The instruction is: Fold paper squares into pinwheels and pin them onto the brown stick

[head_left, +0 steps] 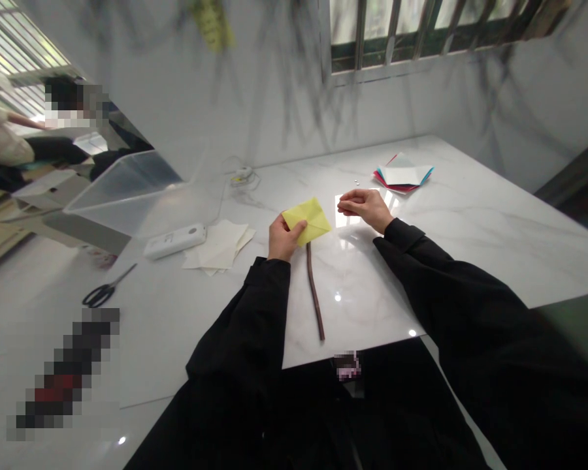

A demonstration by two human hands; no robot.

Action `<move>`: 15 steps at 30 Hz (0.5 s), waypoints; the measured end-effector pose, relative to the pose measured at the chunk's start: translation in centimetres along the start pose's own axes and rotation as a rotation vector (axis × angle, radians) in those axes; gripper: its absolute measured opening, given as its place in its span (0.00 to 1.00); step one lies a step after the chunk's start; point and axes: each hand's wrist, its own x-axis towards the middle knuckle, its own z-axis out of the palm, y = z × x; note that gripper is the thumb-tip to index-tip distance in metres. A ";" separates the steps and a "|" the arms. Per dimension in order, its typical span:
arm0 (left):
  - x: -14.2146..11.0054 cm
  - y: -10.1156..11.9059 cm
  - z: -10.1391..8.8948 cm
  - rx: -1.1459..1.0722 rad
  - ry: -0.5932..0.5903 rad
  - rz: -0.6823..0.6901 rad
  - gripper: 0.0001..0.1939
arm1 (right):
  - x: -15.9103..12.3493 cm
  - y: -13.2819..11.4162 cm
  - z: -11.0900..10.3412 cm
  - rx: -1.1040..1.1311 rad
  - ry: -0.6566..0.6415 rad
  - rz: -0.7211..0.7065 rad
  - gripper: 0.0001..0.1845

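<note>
My left hand (283, 237) grips a folded square of yellow paper (316, 219), with the thumb lying over its crease. Just below the paper, a thin brown stick (313, 294) lies lengthwise on the white marble-patterned table (372, 274); its upper end passes out of sight behind the paper. To the right, my right hand (365, 205) is held in a pinch a short way from the paper. Whatever its fingertips hold, if anything, is too small to make out. Beyond that hand are a couple of tiny shiny pieces (357, 183).
Coloured and white folded papers (402, 177) sit at the back right. On the left are pale paper sheets (220, 247), a white oblong device (175, 241), black-handled scissors (100, 295) and a clear plastic bin (127, 192). A small cabled item (244, 173) lies by the wall. People sit far left.
</note>
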 end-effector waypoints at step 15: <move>-0.7 0.3 0.9 -0.100 -0.141 -0.093 0.29 | -1.4 1.0 3.4 -0.298 -0.226 -0.303 0.15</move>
